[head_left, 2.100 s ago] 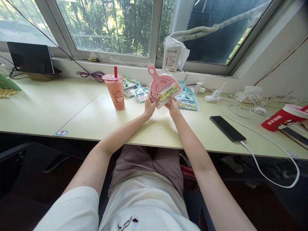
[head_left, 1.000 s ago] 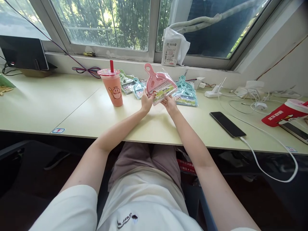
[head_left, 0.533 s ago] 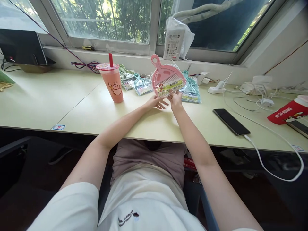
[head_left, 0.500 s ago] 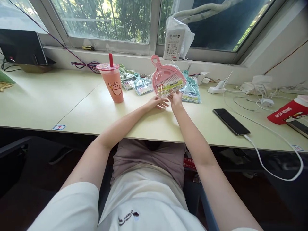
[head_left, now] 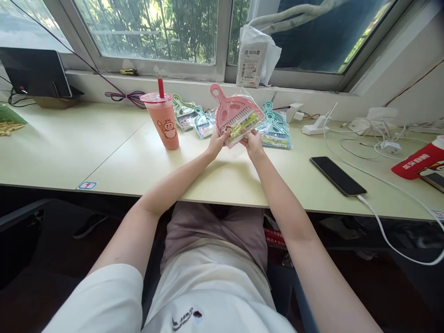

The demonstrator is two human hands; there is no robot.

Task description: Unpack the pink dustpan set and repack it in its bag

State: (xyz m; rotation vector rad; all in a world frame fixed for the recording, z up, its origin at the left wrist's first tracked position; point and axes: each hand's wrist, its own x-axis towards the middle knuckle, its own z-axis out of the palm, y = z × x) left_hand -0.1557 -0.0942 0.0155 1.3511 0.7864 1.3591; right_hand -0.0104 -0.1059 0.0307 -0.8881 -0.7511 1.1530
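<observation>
A pink dustpan [head_left: 233, 107] in a clear wrapper, with a brush packed inside, is held up above the table, its handle pointing away to the upper left. My left hand [head_left: 218, 142] grips its lower left corner, thumb on the front. At the lower right edge, my right hand [head_left: 254, 142] pinches the wrapper. Behind it to the right lie wrapped teal dustpan sets [head_left: 275, 129]. Left of it rest a blue dustpan set [head_left: 203, 124] and a green dustpan set [head_left: 183, 113], also wrapped.
A pink drink cup [head_left: 163, 122] with a red straw stands to the left. On the right lie a phone [head_left: 337, 176] on a white cable, a power strip [head_left: 319, 126] and a red cup [head_left: 418, 162]. A tablet [head_left: 34, 73] stands far left; a box [head_left: 250, 64] sits on the sill.
My left hand has closed on the pink dustpan's left corner, where before it was below with fingers spread. The dustpan has moved slightly left and down.
</observation>
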